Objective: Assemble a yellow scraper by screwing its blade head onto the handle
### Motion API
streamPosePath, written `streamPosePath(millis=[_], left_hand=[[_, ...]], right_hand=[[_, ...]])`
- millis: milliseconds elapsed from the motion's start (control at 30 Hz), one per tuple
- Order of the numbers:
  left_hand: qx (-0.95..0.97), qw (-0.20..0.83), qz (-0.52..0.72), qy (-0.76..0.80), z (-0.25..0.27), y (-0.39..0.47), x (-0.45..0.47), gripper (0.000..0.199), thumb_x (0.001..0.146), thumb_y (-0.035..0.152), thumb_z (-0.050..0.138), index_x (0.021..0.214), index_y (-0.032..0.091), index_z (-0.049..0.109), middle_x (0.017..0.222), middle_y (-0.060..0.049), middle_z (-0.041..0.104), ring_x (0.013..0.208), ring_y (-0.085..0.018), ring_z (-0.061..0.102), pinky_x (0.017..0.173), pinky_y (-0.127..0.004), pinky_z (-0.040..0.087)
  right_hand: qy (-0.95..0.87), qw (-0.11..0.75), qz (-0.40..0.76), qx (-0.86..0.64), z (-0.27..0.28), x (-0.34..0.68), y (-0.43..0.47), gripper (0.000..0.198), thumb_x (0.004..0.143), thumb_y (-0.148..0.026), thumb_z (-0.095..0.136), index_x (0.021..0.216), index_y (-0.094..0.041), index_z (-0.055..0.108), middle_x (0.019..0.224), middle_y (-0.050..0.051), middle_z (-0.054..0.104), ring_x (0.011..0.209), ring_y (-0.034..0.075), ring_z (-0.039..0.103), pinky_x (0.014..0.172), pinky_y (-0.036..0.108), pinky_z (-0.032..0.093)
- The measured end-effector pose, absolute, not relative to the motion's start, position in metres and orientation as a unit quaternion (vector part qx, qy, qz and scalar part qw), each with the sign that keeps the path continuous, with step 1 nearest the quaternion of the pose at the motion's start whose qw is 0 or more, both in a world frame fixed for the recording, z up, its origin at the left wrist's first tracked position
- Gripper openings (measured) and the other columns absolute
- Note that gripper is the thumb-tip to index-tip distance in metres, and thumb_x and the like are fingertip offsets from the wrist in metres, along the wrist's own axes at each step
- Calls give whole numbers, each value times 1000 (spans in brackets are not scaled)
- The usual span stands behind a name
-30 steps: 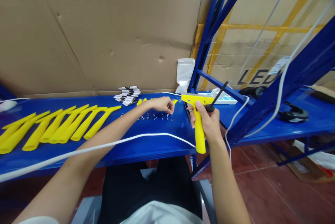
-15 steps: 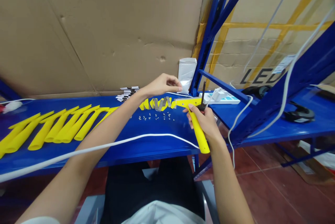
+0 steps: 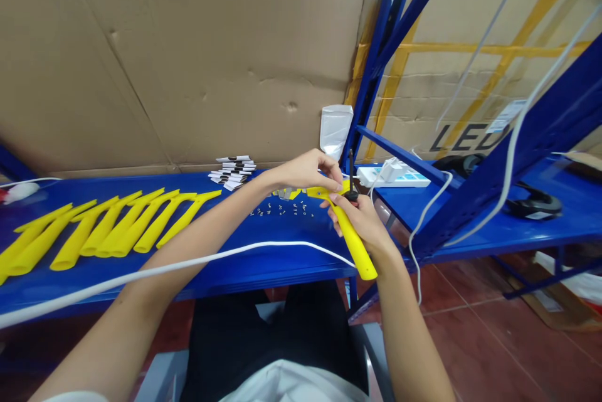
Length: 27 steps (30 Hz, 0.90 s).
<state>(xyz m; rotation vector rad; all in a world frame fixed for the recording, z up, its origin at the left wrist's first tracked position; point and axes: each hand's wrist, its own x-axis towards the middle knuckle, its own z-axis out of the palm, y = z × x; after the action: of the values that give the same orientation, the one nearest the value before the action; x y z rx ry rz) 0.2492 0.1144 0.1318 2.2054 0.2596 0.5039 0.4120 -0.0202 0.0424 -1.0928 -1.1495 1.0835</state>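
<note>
We read "LED" on the cardboard box (image 3: 454,85). Over the blue bench (image 3: 282,258), our right hand (image 3: 365,221) grasped a yellow T-shaped scraper (image 3: 353,240) and black screwdriver (image 3: 351,167); the scraper's long axis slanted, butt toward us and rightward. Our left hand (image 3: 308,170) touched its head; whether it pinched anything, we couldn't tell.

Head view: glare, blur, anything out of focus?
Head view: blown-out glare at top, beside the slanted blue metal post; same view: tiny pale loose pieces too soft to identify; same view: yellow T-shaped plastic tool clearer.
</note>
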Motion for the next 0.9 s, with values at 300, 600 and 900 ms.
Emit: streamPosePath(millis=[300, 600, 900], left_hand=[[842, 493, 133, 171, 124, 127, 247, 17, 74, 27, 98, 87, 20, 90, 91, -7, 85, 86, -20, 74, 83, -37, 56], [834, 502, 149, 176, 118, 131, 248, 23, 77, 29, 99, 91, 18, 86, 97, -8, 85, 88, -20, 73, 86, -38, 57], [858, 208, 418, 212, 128, 69, 222, 19, 105, 23, 74, 123, 20, 77, 129, -11, 83, 119, -22, 77, 110, -40, 60]], right_hand=[[-500, 535, 484, -479, 39, 409, -20, 48, 85, -62, 93, 88, -17, 78, 63, 0, 68, 45, 13, 60, 40, 24, 48], [-473, 559, 502, -460, 38, 403, -15, 50, 81, -62, 95, 84, -15, 79, 61, 0, 66, 43, 13, 59, 40, 25, 48], [-411, 670, 465, -407, 38, 391, -10, 53, 81, -69, 94, 87, -22, 72, 67, -2, 68, 46, 12, 58, 43, 26, 50]])
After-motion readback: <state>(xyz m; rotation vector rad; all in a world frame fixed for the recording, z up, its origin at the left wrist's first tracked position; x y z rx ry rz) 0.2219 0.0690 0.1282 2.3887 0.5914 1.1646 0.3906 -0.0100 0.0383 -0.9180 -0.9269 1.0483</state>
